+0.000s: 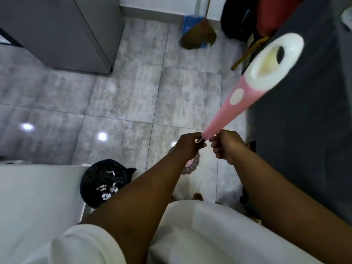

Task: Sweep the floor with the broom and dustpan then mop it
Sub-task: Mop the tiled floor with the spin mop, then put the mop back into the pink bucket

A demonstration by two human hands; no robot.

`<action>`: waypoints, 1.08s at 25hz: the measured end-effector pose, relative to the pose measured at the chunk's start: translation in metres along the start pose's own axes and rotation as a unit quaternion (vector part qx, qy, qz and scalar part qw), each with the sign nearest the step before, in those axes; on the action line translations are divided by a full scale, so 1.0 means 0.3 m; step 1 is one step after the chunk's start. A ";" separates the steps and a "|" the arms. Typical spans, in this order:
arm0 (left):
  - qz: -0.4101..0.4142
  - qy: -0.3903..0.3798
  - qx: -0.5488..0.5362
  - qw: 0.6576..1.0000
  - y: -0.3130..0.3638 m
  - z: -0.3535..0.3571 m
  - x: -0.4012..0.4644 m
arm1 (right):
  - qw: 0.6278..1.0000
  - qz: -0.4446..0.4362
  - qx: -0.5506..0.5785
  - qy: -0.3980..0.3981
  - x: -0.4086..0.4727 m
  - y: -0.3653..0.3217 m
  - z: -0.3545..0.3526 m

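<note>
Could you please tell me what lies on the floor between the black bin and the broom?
Only bare grey tiles lie between the bin and the broom, in the head view.

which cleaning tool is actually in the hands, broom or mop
The pink mop handle; both hands pinch it. The broom leans untouched against the far wall, by the blue dustpan.

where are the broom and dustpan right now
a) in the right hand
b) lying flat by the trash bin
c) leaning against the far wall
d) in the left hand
c: the broom stands with its bristles on the tile against the blue dustpan at the far wall, while the left hand and right hand both hold the pink mop handle.
</note>
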State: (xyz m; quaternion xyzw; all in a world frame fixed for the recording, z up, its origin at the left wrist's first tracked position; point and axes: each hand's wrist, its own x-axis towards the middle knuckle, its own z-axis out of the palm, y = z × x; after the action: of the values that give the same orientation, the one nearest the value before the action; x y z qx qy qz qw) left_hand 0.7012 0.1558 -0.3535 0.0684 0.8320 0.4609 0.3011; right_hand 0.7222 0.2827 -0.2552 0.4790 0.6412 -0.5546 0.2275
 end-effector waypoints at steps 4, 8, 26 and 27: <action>-0.015 -0.043 0.032 0.998 0.013 -0.036 0.062 | 0.921 -0.338 -0.186 0.045 -0.072 -0.018 -0.013; -0.042 -0.033 -0.014 0.998 0.015 -0.031 0.075 | 0.899 -0.373 -0.231 -0.016 -0.051 -0.044 -0.021; 0.023 0.407 -0.201 0.891 0.185 -0.342 -0.436 | 0.740 -0.530 -0.261 -0.320 -0.247 -0.396 0.192; 0.023 0.441 -0.208 0.872 0.183 -0.361 -0.505 | 0.735 -0.514 -0.281 -0.341 -0.236 -0.360 0.236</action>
State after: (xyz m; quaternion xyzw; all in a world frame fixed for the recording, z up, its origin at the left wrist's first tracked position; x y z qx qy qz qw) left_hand 0.7537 0.0489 -0.2001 -0.1876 0.7612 0.6126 -0.1008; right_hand 0.6425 0.1992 -0.1634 -0.2304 0.7961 -0.5079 0.2350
